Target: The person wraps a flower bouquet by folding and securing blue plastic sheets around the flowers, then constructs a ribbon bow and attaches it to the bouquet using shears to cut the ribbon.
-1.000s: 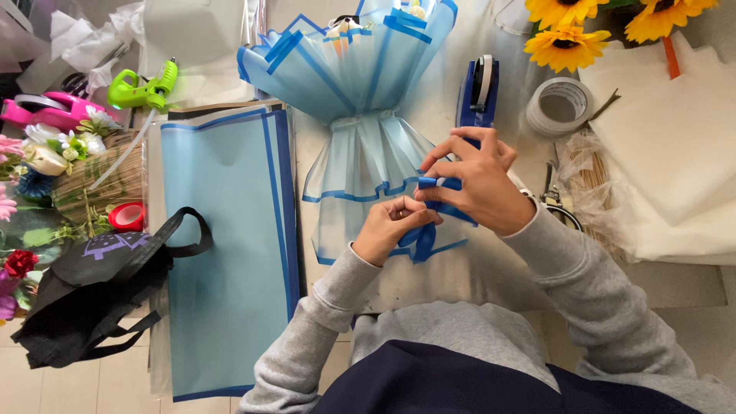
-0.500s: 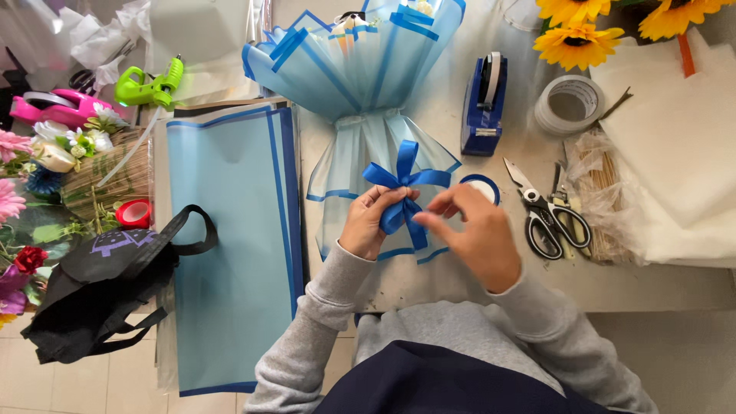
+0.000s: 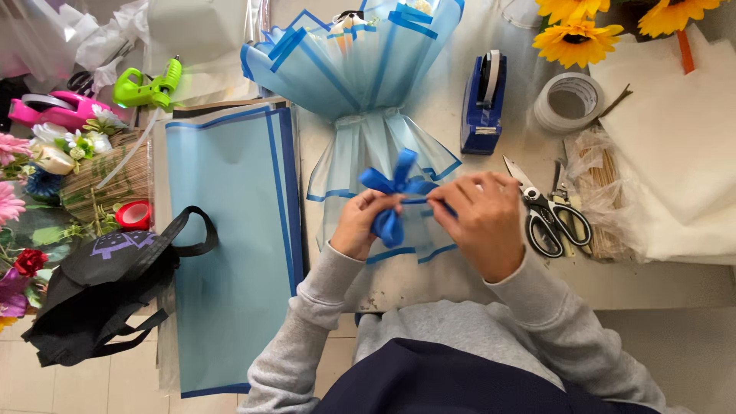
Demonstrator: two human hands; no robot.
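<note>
Since half a second ago: right hand (image 3: 479, 222) has shifted left onto the bow and the left hand (image 3: 360, 224) has slid down a little; a second ago both were higher, still working the strip flat. The glossy royal-blue satin ribbon bow (image 3: 392, 201) now has formed loops.

Bow sits at the cinched neck of the pale-blue translucent wrapped bouquet (image 3: 360, 92), which lies on the table with its open end toward 12 o'clock. Left hand pinches the bow's lower loop and knot from 9 o'clock. Right hand pinches a tail or loop from 3 o'clock; exact finger contact is partly hidden, so probably a thumb-and-forefinger pinch.

Steel scissors with black handles (image 3: 548, 211) lie at 3 o'clock of the right hand, dark-blue desktop tape dispenser (image 3: 483, 103) at 1 o'clock, stack of blue-bordered wrapping sheets (image 3: 230, 245) at 9 o'clock.

Risks: uneven pull from either side skews the loops or slips the knot; satin is slick. Too much tension could crumple the thin wrap at the neck.
</note>
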